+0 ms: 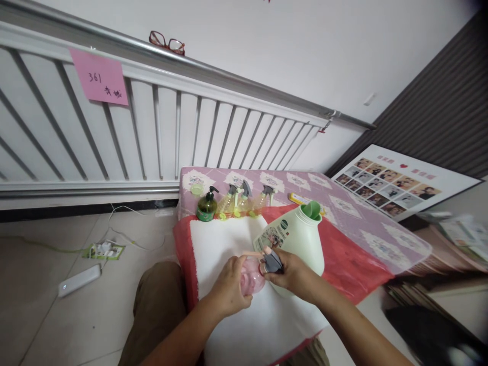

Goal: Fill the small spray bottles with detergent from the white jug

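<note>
My left hand (227,291) is wrapped round the clear pink body of a spray bottle (251,278). The bottle is tilted, its top toward the right. Closed on its dark grey spray head (273,261) at the neck is my right hand (293,274). Whether the head is screwed tight cannot be seen. Just behind the right hand stands a large pale green jug (305,239) with a green spout in its open mouth. Farther back, a green pump bottle (207,207) stands beside several spray bottles (244,204) with yellowish bodies.
A white sheet (213,249) and red cloth (343,254) cover part of the patterned purple table top (339,203). A small green cap (196,189) and yellow package (301,199) lie at the back. A power strip (103,250) and white power bank (80,280) rest on the floor, left.
</note>
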`<control>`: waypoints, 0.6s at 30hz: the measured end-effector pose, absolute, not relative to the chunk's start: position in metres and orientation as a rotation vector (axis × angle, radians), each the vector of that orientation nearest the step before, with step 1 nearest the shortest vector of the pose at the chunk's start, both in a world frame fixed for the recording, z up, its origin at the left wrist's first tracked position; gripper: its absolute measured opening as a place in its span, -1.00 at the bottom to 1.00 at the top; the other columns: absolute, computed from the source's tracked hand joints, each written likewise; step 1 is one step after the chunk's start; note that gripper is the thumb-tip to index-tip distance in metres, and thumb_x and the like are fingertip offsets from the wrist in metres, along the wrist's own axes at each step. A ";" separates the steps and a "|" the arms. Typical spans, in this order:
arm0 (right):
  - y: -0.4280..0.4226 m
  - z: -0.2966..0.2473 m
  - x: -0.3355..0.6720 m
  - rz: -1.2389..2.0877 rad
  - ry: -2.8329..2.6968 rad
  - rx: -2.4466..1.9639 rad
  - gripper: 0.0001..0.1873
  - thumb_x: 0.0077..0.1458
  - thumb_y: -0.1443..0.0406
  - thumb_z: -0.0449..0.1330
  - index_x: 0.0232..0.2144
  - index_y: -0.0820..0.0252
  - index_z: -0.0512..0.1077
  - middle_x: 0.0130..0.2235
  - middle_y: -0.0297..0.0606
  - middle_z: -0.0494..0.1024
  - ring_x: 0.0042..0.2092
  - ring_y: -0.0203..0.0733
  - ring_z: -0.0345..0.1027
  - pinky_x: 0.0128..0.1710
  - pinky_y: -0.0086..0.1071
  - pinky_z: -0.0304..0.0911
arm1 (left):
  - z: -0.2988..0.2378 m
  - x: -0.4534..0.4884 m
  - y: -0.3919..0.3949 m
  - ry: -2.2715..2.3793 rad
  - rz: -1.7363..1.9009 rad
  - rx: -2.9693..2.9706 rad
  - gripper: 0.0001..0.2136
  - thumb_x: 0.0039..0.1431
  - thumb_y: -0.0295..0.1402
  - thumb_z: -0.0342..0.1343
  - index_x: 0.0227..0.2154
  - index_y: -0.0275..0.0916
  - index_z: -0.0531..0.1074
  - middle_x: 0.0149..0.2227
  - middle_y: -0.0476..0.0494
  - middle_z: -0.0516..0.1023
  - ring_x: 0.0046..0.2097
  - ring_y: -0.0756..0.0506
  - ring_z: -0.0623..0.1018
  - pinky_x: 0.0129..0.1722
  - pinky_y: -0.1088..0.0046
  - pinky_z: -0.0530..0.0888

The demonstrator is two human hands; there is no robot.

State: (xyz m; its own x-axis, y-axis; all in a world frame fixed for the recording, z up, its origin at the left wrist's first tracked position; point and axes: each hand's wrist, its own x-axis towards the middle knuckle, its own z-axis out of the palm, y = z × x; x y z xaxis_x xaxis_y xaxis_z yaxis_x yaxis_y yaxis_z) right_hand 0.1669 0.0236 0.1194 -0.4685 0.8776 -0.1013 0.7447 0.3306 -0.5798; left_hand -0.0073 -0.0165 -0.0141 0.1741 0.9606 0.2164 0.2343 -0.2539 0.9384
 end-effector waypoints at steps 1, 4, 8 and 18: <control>0.023 0.117 0.168 0.827 -2.344 -1.498 -0.89 -0.11 0.28 0.25 -0.44 0.11 0.39 -0.42 -0.40 0.47 -0.38 -0.23 0.34 -0.38 -0.42 0.24 | -0.015 -0.006 -0.016 1.184 1.106 1.675 -0.17 -0.32 -0.48 0.21 0.17 -0.18 0.13 0.09 -0.28 0.30 0.11 -0.31 0.31 0.15 0.12 0.28; 0.022 0.111 0.168 0.778 -2.275 -1.574 -0.81 -0.10 0.22 0.26 -0.38 0.12 0.40 -0.40 -0.36 0.52 -0.38 -0.20 0.37 -0.37 -0.39 0.26 | -0.017 -0.002 -0.017 1.254 1.042 1.733 -0.15 -0.29 -0.47 0.21 0.19 -0.26 0.09 0.11 -0.36 0.26 0.14 -0.34 0.28 0.17 0.09 0.26; 0.017 0.113 0.161 0.729 -2.201 -1.661 -0.83 -0.12 0.18 0.25 -0.47 0.11 0.39 -0.50 -0.38 0.51 -0.46 -0.20 0.34 -0.47 -0.38 0.23 | -0.021 0.002 -0.021 1.311 1.043 1.707 -0.13 -0.29 -0.47 0.24 0.21 -0.27 0.07 0.13 -0.36 0.24 0.17 -0.34 0.25 0.20 0.08 0.22; 0.002 0.121 0.129 0.651 -2.194 -1.734 -0.89 -0.14 0.26 0.23 -0.53 0.07 0.33 -0.52 -0.34 0.48 -0.45 -0.17 0.36 -0.47 -0.37 0.18 | -0.022 0.012 -0.038 1.200 1.309 1.593 -0.31 -0.04 -0.45 0.19 0.17 -0.12 0.05 0.24 -0.25 0.11 0.28 -0.26 0.12 0.25 0.04 0.15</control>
State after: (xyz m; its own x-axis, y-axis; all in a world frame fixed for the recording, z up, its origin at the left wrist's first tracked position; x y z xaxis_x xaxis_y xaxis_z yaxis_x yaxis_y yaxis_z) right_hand 0.1288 0.0018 0.1214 -0.2473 0.9668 -0.0648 0.8456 0.1826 -0.5016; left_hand 0.0115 -0.0377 -0.0217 0.0428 0.9569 0.2874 0.2038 -0.2900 0.9351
